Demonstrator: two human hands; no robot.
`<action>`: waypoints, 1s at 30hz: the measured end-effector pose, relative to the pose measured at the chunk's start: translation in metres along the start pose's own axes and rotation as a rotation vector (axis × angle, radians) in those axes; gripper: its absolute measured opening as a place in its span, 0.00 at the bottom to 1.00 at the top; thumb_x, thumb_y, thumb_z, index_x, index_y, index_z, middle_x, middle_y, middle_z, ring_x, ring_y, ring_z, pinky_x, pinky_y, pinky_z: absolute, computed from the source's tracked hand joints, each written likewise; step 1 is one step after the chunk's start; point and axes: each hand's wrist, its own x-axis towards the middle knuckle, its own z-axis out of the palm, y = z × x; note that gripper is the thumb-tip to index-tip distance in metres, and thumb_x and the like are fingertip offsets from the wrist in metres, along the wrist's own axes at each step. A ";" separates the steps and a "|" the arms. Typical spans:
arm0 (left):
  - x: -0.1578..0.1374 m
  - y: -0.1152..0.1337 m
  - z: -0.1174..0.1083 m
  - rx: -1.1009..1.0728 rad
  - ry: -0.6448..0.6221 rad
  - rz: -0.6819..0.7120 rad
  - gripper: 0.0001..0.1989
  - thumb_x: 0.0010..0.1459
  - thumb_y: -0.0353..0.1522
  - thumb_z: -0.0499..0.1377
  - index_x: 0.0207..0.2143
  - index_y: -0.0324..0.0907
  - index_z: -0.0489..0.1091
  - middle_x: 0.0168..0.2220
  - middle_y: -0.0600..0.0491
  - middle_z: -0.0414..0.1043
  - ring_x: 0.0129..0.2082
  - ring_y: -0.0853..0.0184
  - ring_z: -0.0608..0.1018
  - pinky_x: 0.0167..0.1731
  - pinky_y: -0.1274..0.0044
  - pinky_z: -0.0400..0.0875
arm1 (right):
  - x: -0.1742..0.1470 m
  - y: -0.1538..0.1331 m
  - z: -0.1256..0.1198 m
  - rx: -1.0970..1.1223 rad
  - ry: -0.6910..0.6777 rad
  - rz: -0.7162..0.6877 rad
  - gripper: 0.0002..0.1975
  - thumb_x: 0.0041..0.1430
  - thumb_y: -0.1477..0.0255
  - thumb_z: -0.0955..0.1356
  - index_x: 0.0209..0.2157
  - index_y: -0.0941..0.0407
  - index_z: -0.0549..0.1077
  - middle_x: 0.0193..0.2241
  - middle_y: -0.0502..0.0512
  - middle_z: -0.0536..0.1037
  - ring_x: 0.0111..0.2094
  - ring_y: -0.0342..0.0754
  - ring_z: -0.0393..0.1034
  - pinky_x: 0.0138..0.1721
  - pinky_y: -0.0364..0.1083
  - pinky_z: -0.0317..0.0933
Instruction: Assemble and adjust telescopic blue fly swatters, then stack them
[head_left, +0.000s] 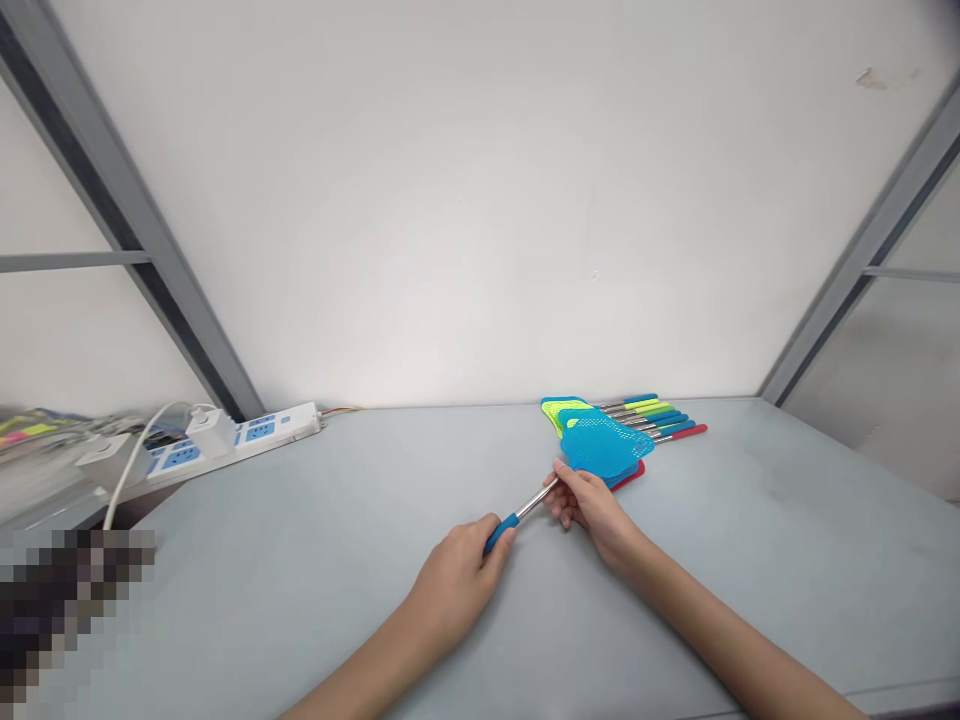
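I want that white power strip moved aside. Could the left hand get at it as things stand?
Probably yes, but not freely: the left hand is closed on the blue swatter's handle. The table between it and the power strip looks bare.

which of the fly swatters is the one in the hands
The blue swatter at the front: the left hand grips its blue handle, the right hand its metal shaft. The other swatters lie stacked behind it, untouched.

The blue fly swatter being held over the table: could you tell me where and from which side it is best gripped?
Grip the blue fly swatter by its blue handle end, from the near left, where the left hand wraps it. The thin metal shaft runs diagonally toward the head, which the right hand steadies at the neck; the flat mesh head offers no firm hold.
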 end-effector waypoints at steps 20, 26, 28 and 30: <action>0.000 -0.002 0.000 0.195 0.116 0.117 0.14 0.59 0.35 0.38 0.29 0.43 0.59 0.29 0.55 0.63 0.28 0.69 0.67 0.27 0.78 0.60 | -0.010 0.005 0.003 0.202 -0.208 0.120 0.15 0.44 0.64 0.69 0.18 0.59 0.62 0.14 0.44 0.62 0.15 0.34 0.50 0.16 0.37 0.42; 0.000 0.003 0.007 0.287 0.169 0.144 0.13 0.59 0.34 0.38 0.31 0.43 0.60 0.29 0.54 0.62 0.29 0.68 0.67 0.28 0.78 0.60 | -0.016 0.008 0.014 0.226 -0.300 0.123 0.15 0.45 0.64 0.68 0.20 0.59 0.61 0.15 0.45 0.63 0.15 0.34 0.52 0.18 0.38 0.44; -0.001 0.006 0.011 0.313 0.182 0.152 0.13 0.59 0.33 0.38 0.31 0.43 0.60 0.29 0.54 0.63 0.30 0.68 0.67 0.28 0.77 0.60 | -0.018 0.010 0.017 0.182 -0.317 0.090 0.16 0.46 0.63 0.67 0.19 0.58 0.59 0.14 0.45 0.63 0.14 0.34 0.51 0.17 0.38 0.42; -0.002 0.009 0.013 0.333 0.200 0.158 0.13 0.60 0.33 0.38 0.31 0.43 0.60 0.29 0.54 0.63 0.30 0.68 0.66 0.27 0.77 0.60 | -0.019 0.012 0.019 0.113 -0.299 0.065 0.17 0.47 0.60 0.66 0.18 0.57 0.58 0.12 0.44 0.62 0.13 0.35 0.50 0.15 0.38 0.39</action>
